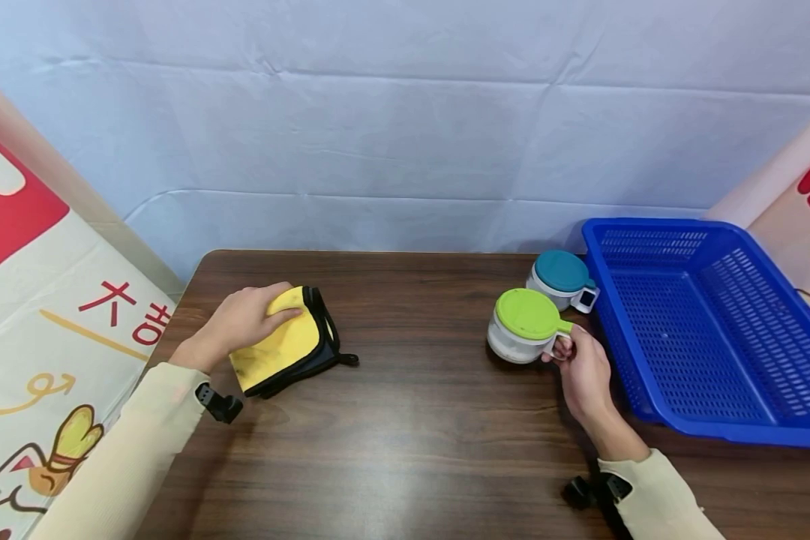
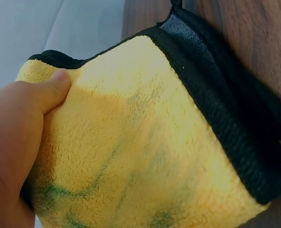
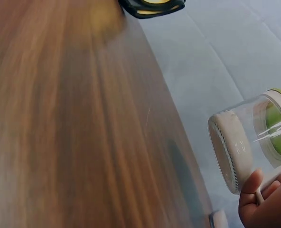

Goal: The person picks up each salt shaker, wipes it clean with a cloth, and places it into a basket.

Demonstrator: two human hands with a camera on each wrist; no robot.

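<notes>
My left hand [image 1: 246,321] grips a folded yellow cloth [image 1: 277,352] with black edging and a hanging loop at the table's left side. In the left wrist view, the thumb presses on the yellow face of the cloth [image 2: 117,137], which bears dark green stains; the other fingers are hidden behind it. On the right, my right hand [image 1: 586,371] holds a clear seasoning jar [image 1: 518,346] with a lime-green lid by its white handle. The right wrist view shows this jar's pale base [image 3: 233,147] and the fingers curled round the handle. Behind it stands a similar jar with a teal lid [image 1: 562,271].
A blue plastic basket [image 1: 675,405] with slotted sides sits right of the jars, by the right forearm. The brown wooden table [image 1: 391,420] stretches between the hands. A pale cloth backdrop [image 1: 378,135] hangs behind the table, and a printed sheet [image 1: 61,315] hangs at left.
</notes>
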